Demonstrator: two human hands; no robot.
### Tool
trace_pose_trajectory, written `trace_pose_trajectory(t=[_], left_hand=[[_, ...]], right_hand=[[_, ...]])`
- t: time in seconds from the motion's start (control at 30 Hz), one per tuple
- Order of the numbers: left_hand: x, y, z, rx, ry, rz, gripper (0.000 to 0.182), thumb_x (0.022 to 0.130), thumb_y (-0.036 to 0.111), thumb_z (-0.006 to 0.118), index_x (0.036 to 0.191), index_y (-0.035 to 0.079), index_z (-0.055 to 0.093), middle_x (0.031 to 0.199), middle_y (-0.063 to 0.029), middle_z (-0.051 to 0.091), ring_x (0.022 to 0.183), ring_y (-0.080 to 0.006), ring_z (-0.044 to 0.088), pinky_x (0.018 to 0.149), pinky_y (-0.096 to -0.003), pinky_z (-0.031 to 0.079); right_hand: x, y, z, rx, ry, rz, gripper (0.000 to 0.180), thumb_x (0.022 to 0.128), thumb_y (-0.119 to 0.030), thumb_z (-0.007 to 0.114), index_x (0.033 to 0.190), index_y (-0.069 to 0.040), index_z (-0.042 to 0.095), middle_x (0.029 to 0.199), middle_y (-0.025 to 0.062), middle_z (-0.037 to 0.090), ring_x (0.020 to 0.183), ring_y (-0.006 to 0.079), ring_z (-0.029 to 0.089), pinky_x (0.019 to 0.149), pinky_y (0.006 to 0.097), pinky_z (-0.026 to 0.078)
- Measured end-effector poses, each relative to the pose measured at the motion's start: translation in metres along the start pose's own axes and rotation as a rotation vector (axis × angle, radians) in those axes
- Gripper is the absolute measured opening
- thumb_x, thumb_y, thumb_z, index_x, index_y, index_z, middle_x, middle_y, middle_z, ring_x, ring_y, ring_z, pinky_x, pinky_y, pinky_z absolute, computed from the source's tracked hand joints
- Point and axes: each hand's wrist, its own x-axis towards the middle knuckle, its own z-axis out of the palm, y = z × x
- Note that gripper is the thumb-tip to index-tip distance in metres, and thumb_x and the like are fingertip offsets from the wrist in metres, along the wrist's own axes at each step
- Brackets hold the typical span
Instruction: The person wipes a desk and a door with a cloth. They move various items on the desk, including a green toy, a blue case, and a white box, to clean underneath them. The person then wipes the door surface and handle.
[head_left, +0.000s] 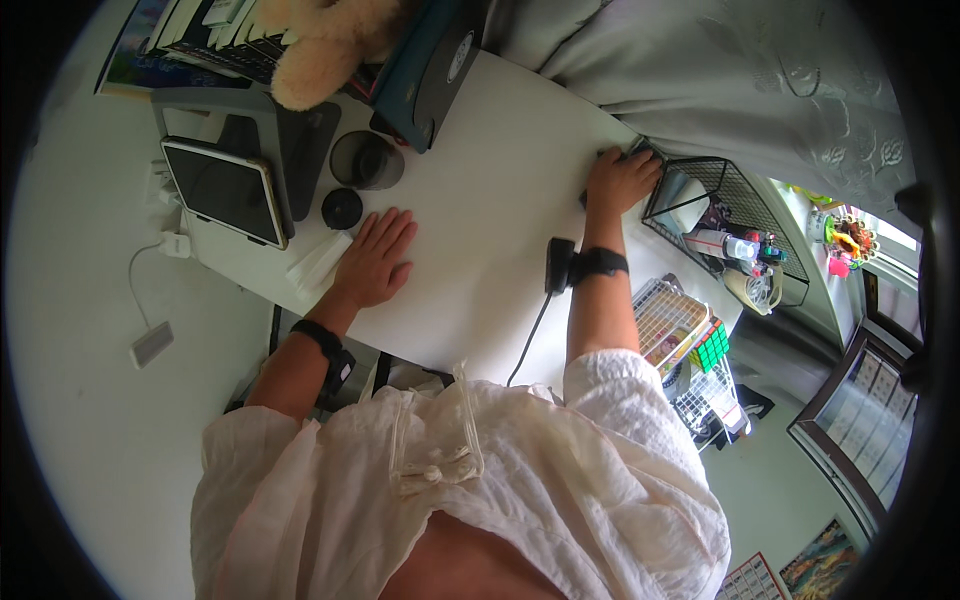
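My left hand (379, 259) lies palm down on the white desk (480, 225), holding nothing, its thumb apart from the fingers. Beside it are a folded white tissue or sheet (319, 264) and a round black lid (342, 208). Behind the lid stands a dark see-through cup or jar (366, 160). My right hand (621, 180) lies over a dark object (640, 147) at the right side of the desk. Mostly covered, that object cannot be identified, nor is it plain whether my fingers grip it. Close by is a black wire mesh basket (724, 169) with bottles and other items.
On the left, a tablet (223, 191) leans on a grey stand (300, 161). Books (217, 37), a plush toy (319, 67) and a dark green folder (416, 71) line the back. A white wire basket (671, 307) and a cube puzzle (709, 345) sit near my right forearm. A cable (531, 337) trails from the wrist device (560, 266).
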Motion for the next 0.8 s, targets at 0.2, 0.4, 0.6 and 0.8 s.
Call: trace_pose_trajectory(t=[0.2, 0.4, 0.6, 0.8], left_hand=[[0.000, 0.001, 0.000, 0.004, 0.002, 0.000, 0.063, 0.085, 0.025, 0.055, 0.141, 0.005, 0.034, 0.148, -0.0112, 0.030, 0.139, -0.0285, 0.024, 0.115, -0.0460, 0.018], [0.001, -0.001, -0.001, 0.003, -0.012, 0.010, 0.063, 0.084, 0.027, 0.055, 0.140, 0.005, 0.035, 0.148, -0.0117, 0.030, 0.139, -0.0292, 0.024, 0.114, -0.0471, 0.018], [0.000, 0.000, 0.000, 0.009, -0.031, -0.013, 0.062, 0.085, 0.027, 0.054, 0.140, 0.004, 0.035, 0.147, -0.0122, 0.032, 0.138, -0.0294, 0.025, 0.113, -0.0474, 0.019], [0.000, -0.001, 0.000, -0.027, 0.023, 0.003, 0.063, 0.084, 0.025, 0.055, 0.140, 0.005, 0.035, 0.147, -0.0118, 0.032, 0.138, -0.0291, 0.027, 0.113, -0.0476, 0.019]], right_hand=[[0.008, -0.009, 0.003, 0.158, 0.062, -0.318, 0.047, 0.078, -0.017, 0.051, 0.116, 0.011, 0.050, 0.119, 0.0258, 0.053, 0.114, 0.0429, 0.046, 0.101, 0.0493, 0.035], [0.011, 0.008, -0.002, 0.186, 0.051, -0.223, 0.045, 0.078, -0.016, 0.051, 0.115, 0.009, 0.053, 0.122, 0.0261, 0.053, 0.116, 0.0426, 0.047, 0.101, 0.0479, 0.036], [-0.001, 0.001, -0.004, 0.220, -0.048, -0.372, 0.047, 0.079, -0.017, 0.052, 0.118, 0.008, 0.052, 0.126, 0.0265, 0.051, 0.120, 0.0417, 0.044, 0.104, 0.0482, 0.034], [0.008, 0.010, -0.001, 0.111, 0.083, -0.252, 0.048, 0.079, -0.017, 0.049, 0.119, 0.009, 0.050, 0.124, 0.0263, 0.051, 0.120, 0.0421, 0.044, 0.104, 0.0474, 0.033]])
